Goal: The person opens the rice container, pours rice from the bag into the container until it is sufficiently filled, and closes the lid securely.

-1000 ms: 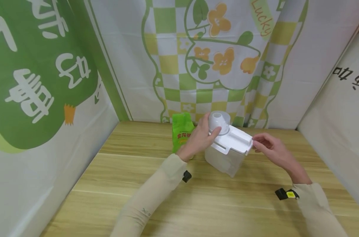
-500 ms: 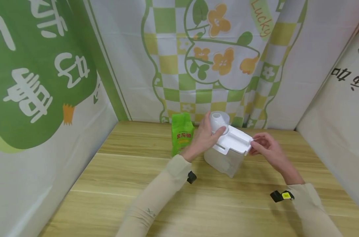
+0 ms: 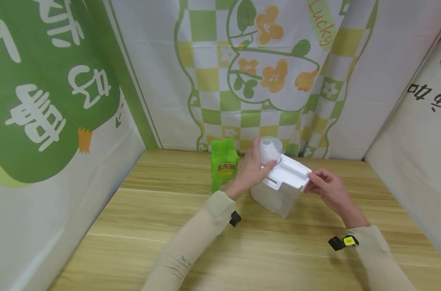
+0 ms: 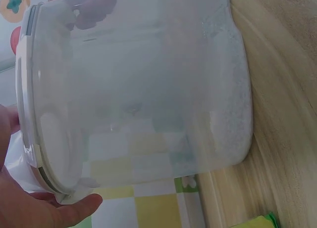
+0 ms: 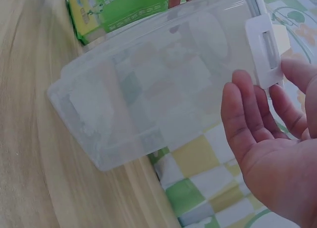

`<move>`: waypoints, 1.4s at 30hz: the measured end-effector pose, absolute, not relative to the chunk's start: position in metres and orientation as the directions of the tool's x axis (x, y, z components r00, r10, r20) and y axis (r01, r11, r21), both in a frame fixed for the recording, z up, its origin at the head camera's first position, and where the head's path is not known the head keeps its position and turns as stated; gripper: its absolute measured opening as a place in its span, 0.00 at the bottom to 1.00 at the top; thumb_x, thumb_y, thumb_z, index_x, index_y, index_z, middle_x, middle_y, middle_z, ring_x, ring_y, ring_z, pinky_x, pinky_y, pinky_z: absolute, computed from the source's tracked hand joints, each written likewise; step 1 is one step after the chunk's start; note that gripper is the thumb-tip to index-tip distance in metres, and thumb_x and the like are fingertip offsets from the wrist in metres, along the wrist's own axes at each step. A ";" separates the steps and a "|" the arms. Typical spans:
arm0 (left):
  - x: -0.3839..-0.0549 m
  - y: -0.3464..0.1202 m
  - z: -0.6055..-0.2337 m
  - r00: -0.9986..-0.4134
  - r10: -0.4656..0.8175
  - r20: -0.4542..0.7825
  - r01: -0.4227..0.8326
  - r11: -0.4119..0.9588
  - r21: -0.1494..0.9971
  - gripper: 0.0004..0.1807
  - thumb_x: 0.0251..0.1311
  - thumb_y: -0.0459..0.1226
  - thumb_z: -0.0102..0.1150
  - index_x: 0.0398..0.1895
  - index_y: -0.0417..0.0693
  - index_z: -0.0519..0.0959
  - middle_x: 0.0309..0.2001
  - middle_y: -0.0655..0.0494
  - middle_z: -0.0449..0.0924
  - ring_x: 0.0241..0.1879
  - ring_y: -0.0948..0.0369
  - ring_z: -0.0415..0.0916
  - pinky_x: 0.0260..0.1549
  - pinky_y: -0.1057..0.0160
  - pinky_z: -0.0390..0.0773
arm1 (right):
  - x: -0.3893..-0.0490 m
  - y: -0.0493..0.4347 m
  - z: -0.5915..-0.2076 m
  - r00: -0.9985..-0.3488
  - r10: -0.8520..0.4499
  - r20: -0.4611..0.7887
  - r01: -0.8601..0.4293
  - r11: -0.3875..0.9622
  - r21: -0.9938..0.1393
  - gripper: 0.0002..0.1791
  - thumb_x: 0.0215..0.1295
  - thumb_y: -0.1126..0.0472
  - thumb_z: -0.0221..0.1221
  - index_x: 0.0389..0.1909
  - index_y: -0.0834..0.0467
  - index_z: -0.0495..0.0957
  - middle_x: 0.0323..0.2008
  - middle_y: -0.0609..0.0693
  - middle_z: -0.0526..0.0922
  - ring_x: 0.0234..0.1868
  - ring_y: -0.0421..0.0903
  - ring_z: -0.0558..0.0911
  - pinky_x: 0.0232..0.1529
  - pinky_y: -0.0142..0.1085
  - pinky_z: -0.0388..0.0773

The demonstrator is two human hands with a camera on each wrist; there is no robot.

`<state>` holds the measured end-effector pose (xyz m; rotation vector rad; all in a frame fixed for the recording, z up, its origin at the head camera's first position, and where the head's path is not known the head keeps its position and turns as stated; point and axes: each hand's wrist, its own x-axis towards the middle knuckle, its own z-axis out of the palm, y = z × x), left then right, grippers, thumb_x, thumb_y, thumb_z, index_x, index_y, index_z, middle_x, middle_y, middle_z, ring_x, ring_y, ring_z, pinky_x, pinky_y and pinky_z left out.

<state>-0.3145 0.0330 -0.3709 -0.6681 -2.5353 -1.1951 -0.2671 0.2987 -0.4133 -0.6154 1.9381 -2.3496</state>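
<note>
A translucent plastic storage container [image 3: 275, 199] stands on the table, a little white stuff showing at its bottom [image 5: 91, 107]. Its white lid [image 3: 291, 171] carries a clear round cap [image 3: 270, 150] at the left end and a clip latch [image 5: 265, 51] at the right. My left hand [image 3: 253, 167] grips the lid end beside the cap; thumb and fingers bend round the rim in the left wrist view. With thumb and index finger, my right hand [image 3: 327, 190] pinches the latch, while its other fingers lie near the container wall. A green bag [image 3: 224, 165] stands left of the container, partly behind my left arm.
The wooden table [image 3: 144, 226] reaches back to a checked, flower-printed curtain [image 3: 249, 81]. Printed cloth walls [image 3: 122, 133] close in the left and right sides. Bare tabletop lies in front of the container.
My right hand has moved slightly left and closed its thumb and index finger on the latch. My left hand shifted a little right along the lid beside the cap. The container stays put.
</note>
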 end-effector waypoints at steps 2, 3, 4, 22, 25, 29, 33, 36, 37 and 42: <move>-0.314 0.033 -0.372 -0.858 0.293 0.422 0.511 0.560 0.652 0.48 0.65 0.49 0.59 0.77 0.44 0.41 0.71 0.40 0.60 0.66 0.47 0.66 0.62 0.48 0.73 | -0.268 0.299 -0.415 -0.912 -0.280 0.300 -0.234 -0.244 -0.941 0.11 0.74 0.69 0.49 0.37 0.57 0.80 0.30 0.49 0.85 0.31 0.43 0.85 0.35 0.36 0.85; -0.314 0.033 -0.373 -0.857 0.292 0.424 0.513 0.561 0.650 0.48 0.65 0.49 0.58 0.77 0.44 0.41 0.71 0.40 0.59 0.67 0.47 0.65 0.63 0.48 0.72 | -0.268 0.299 -0.416 -0.908 -0.284 0.309 -0.240 -0.253 -0.937 0.11 0.74 0.69 0.49 0.37 0.58 0.80 0.30 0.49 0.85 0.32 0.43 0.85 0.35 0.35 0.85; -0.314 0.033 -0.373 -0.857 0.292 0.426 0.513 0.563 0.647 0.48 0.65 0.49 0.58 0.77 0.44 0.40 0.71 0.40 0.59 0.67 0.47 0.65 0.63 0.48 0.72 | -0.268 0.299 -0.417 -0.901 -0.291 0.321 -0.245 -0.268 -0.932 0.11 0.74 0.69 0.49 0.37 0.59 0.80 0.30 0.49 0.85 0.32 0.44 0.85 0.36 0.35 0.85; -0.314 0.033 -0.376 -0.849 0.301 0.434 0.525 0.567 0.634 0.48 0.66 0.50 0.57 0.78 0.46 0.39 0.72 0.41 0.58 0.68 0.49 0.64 0.65 0.50 0.71 | -0.270 0.300 -0.426 -0.918 -0.283 0.279 -0.159 -0.380 -0.911 0.11 0.74 0.69 0.48 0.37 0.59 0.79 0.31 0.49 0.83 0.31 0.42 0.83 0.35 0.31 0.83; -0.314 0.033 -0.376 -0.848 0.298 0.437 0.526 0.571 0.631 0.48 0.66 0.50 0.57 0.78 0.47 0.39 0.71 0.42 0.59 0.67 0.49 0.65 0.63 0.50 0.72 | -0.271 0.300 -0.425 -0.920 -0.287 0.267 -0.144 -0.386 -0.911 0.11 0.74 0.69 0.48 0.36 0.59 0.79 0.30 0.48 0.82 0.31 0.41 0.82 0.34 0.30 0.82; -0.315 0.033 -0.376 -0.847 0.296 0.441 0.528 0.565 0.634 0.48 0.65 0.50 0.57 0.78 0.46 0.40 0.71 0.42 0.60 0.66 0.49 0.66 0.62 0.50 0.73 | -0.272 0.300 -0.424 -0.915 -0.300 0.270 -0.141 -0.388 -0.911 0.11 0.74 0.68 0.48 0.35 0.58 0.79 0.30 0.47 0.81 0.30 0.40 0.80 0.32 0.29 0.80; -0.315 0.032 -0.375 -0.848 0.300 0.436 0.527 0.551 0.647 0.48 0.65 0.50 0.57 0.78 0.46 0.40 0.72 0.42 0.59 0.67 0.49 0.65 0.64 0.50 0.72 | -0.271 0.301 -0.423 -0.908 -0.319 0.272 -0.143 -0.374 -0.916 0.11 0.75 0.67 0.48 0.36 0.57 0.78 0.29 0.46 0.80 0.29 0.39 0.78 0.31 0.28 0.77; -0.314 0.032 -0.376 -0.849 0.304 0.433 0.528 0.547 0.650 0.48 0.66 0.50 0.57 0.78 0.46 0.39 0.72 0.42 0.58 0.67 0.49 0.65 0.64 0.50 0.71 | -0.271 0.302 -0.423 -0.905 -0.334 0.265 -0.133 -0.369 -0.920 0.12 0.75 0.68 0.47 0.36 0.58 0.78 0.29 0.47 0.79 0.29 0.39 0.77 0.31 0.29 0.76; -0.315 0.032 -0.376 -0.847 0.305 0.435 0.530 0.545 0.650 0.48 0.66 0.50 0.57 0.78 0.46 0.39 0.72 0.42 0.59 0.67 0.49 0.65 0.64 0.50 0.72 | -0.271 0.302 -0.423 -0.904 -0.339 0.262 -0.130 -0.366 -0.922 0.12 0.75 0.68 0.47 0.36 0.58 0.78 0.29 0.47 0.79 0.29 0.39 0.77 0.31 0.29 0.76; -0.315 0.031 -0.377 -0.836 0.305 0.457 0.547 0.541 0.639 0.48 0.65 0.49 0.57 0.77 0.44 0.40 0.70 0.40 0.60 0.65 0.48 0.67 0.62 0.50 0.74 | -0.272 0.303 -0.423 -0.908 -0.335 0.254 -0.128 -0.355 -0.926 0.13 0.76 0.68 0.45 0.36 0.57 0.78 0.30 0.46 0.81 0.28 0.38 0.78 0.30 0.28 0.77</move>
